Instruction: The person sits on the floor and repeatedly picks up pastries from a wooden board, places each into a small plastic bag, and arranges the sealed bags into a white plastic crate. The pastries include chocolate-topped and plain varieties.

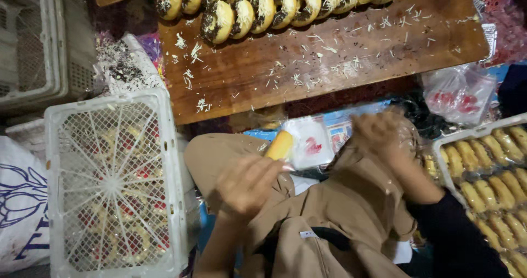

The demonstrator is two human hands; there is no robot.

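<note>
My left hand hovers over my lap, fingertips touching a golden oblong bun that is partly inside a small clear plastic bag with a red mark. My right hand is blurred, raised just right of that bag, and seems to hold crinkled clear plastic; its grip is unclear. Both hands are above my tan trousers.
A wooden board carries rows of buns topped with chocolate and shredded cheese. A white lattice crate stands at left with wrapped items inside. A tray of plain buns sits at right. A plastic bag lies beyond it.
</note>
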